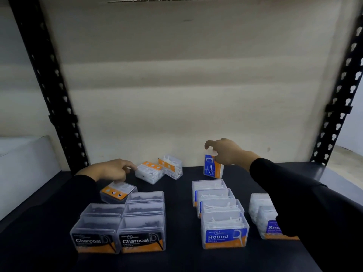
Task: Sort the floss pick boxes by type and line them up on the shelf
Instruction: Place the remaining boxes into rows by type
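Observation:
On the dark shelf [176, 193] two columns of Charcoal boxes [141, 240] stand front left. A column of Round boxes [225, 236] runs down the middle right, with Smooth boxes [265, 218] partly behind my right sleeve. My right hand [225, 152] grips the top of a Round box [213, 167] standing on end at the back. My left hand [112, 169] touches a white-pick box [149, 172] lying flat at the back. Beside that one another clear box [170, 167] leans tilted. A charcoal box [117, 191] lies flat just below my left hand.
Black slotted uprights [49, 85] [339, 95] frame the shelf on both sides. A beige back panel [196, 75] closes the rear. A white surface [23, 163] lies outside the left upright.

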